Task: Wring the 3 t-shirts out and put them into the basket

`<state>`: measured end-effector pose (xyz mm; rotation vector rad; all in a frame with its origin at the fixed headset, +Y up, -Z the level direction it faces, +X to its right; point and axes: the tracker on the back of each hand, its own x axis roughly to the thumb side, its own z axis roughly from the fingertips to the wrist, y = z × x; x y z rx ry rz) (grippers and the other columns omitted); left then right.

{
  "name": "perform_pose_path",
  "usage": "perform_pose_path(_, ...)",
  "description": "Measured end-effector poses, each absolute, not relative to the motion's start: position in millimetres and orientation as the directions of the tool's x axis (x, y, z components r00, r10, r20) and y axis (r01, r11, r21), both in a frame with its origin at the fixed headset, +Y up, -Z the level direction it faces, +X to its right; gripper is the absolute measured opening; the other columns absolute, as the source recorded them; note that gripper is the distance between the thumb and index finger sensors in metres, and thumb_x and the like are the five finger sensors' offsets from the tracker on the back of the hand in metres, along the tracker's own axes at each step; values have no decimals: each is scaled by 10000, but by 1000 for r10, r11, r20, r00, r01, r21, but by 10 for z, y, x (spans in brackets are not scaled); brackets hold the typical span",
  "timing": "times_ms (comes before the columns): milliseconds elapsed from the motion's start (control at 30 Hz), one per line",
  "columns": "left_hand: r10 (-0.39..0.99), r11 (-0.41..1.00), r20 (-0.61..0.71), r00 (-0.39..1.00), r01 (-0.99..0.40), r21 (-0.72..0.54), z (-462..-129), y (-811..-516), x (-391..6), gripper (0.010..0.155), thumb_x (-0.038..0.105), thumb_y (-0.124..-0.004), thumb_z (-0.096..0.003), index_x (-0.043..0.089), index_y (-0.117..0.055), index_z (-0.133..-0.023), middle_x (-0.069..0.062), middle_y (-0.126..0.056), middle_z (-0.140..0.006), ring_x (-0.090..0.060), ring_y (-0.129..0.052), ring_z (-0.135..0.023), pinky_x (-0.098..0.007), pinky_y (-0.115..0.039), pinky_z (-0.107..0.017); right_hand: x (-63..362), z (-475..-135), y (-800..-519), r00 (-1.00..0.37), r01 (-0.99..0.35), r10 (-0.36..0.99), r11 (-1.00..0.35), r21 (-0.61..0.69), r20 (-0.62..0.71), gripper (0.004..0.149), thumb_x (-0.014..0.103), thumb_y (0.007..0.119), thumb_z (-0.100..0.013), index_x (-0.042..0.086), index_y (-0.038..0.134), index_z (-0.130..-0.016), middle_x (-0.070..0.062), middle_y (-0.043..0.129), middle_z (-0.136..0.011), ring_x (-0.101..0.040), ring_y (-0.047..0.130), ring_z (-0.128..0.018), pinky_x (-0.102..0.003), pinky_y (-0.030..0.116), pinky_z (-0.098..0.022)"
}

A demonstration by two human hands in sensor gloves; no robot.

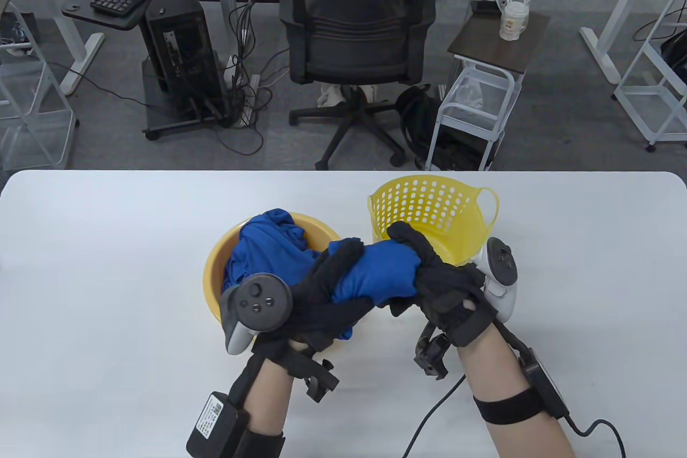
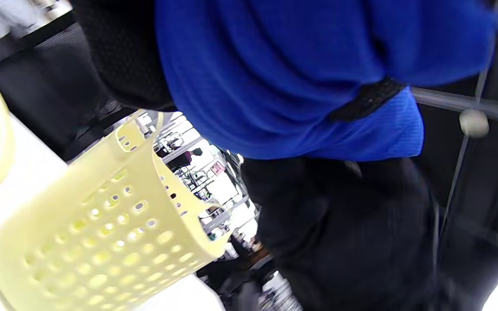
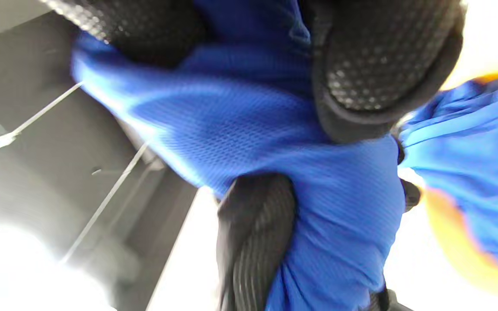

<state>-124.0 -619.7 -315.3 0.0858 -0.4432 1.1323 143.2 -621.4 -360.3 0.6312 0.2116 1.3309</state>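
Both gloved hands grip one bunched blue t-shirt [image 1: 382, 271] above the table, between the bowl and the basket. My left hand [image 1: 333, 291] wraps its left end, my right hand [image 1: 429, 270] its right end. The same blue cloth [image 2: 301, 73] fills the left wrist view, and the shirt [image 3: 249, 129] fills the right wrist view too. More blue t-shirt fabric [image 1: 265, 246] is heaped in the yellow bowl [image 1: 214, 275] on the left. The perforated yellow basket [image 1: 435, 211] stands just behind my right hand, and no clothing shows inside it. In the left wrist view the basket [image 2: 102, 233] appears tilted.
The white table [image 1: 107, 264] spreads wide to either side of the bowl and basket. A cable [image 1: 429, 420] trails from my right wrist across the near edge. Beyond the table stand an office chair [image 1: 357, 39] and a small cart [image 1: 472, 120].
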Motion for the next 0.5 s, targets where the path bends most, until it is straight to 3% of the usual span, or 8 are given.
perform_pose_path(67,918,301,317,238,-939,-167,-3171,-6231,-1362,818,539,-939,-571,439,-391,-1170,-91,-526,-1264,-439,-918,-816,-478,-900,-547,1420,-3556,-6150,218,-866,919,27,500,328,792,223,820,-606,104,246,-1139,-461,399,-1107,-697,820,-627,-645,782,-394)
perform_pose_path(133,964,154,244,102,-966,-208,-3184,-6265,-1454,810,539,-924,-586,418,-384,-1177,-113,-525,-1257,-447,-920,-799,-477,-900,-533,1416,-3464,-6027,19,-900,808,-243,362,589,809,199,859,-587,210,254,-1122,-376,295,-1161,-758,668,-787,-770,659,-482)
perform_pose_path(200,984,58,176,13,-965,-258,-3192,-6301,-1497,797,549,-899,-605,401,-372,-1184,-136,-521,-1251,-446,-925,-785,-467,-904,-525,1382,-3336,-5933,-319,-834,531,-551,34,785,921,233,911,-553,288,150,-1070,-311,153,-1166,-753,528,-909,-826,570,-539)
perform_pose_path(233,989,5,142,-39,-954,-301,-3204,-6326,-1497,795,556,-890,-611,393,-369,-1188,-157,-521,-1247,-443,-929,-781,-461,-909,-520,1331,-3253,-5912,-519,-707,262,-666,-237,814,986,288,933,-525,294,94,-1043,-295,113,-1154,-733,501,-940,-827,564,-554)
perform_pose_path(267,991,-35,106,-76,-938,-344,-3212,-6349,-1485,795,563,-878,-621,378,-361,-1195,-167,-523,-1243,-443,-932,-775,-456,-911,-514,1269,-3182,-5923,-643,-559,9,-689,-462,765,1042,350,947,-492,289,50,-1019,-282,91,-1141,-713,490,-956,-818,569,-563)
perform_pose_path(333,992,-101,21,-123,-893,-440,-3224,-6395,-1419,795,566,-862,-637,360,-345,-1205,-182,-521,-1241,-448,-930,-767,-454,-908,-510,1130,-3069,-6006,-731,-294,-392,-559,-775,559,1135,494,934,-428,255,-30,-978,-262,73,-1119,-673,491,-970,-783,603,-576)
perform_pose_path(433,998,-7,-51,23,-852,-523,-3215,-6416,-1281,799,566,-855,-647,326,-347,-1215,-213,-534,-1229,-459,-936,-744,-457,-908,-493,1009,-3054,-6128,-706,-271,-475,-504,-820,525,1194,515,935,-405,227,-96,-934,-253,-27,-1074,-696,331,-958,-810,498,-580)
perform_pose_path(500,993,96,-2,117,-829,-551,-3223,-6427,-1191,787,581,-835,-653,315,-355,-1218,-219,-539,-1224,-445,-945,-738,-442,-916,-485,988,-3069,-6187,-685,-295,-488,-493,-819,541,1224,494,957,-389,223,-109,-925,-236,-37,-1069,-692,266,-953,-821,446,-580)
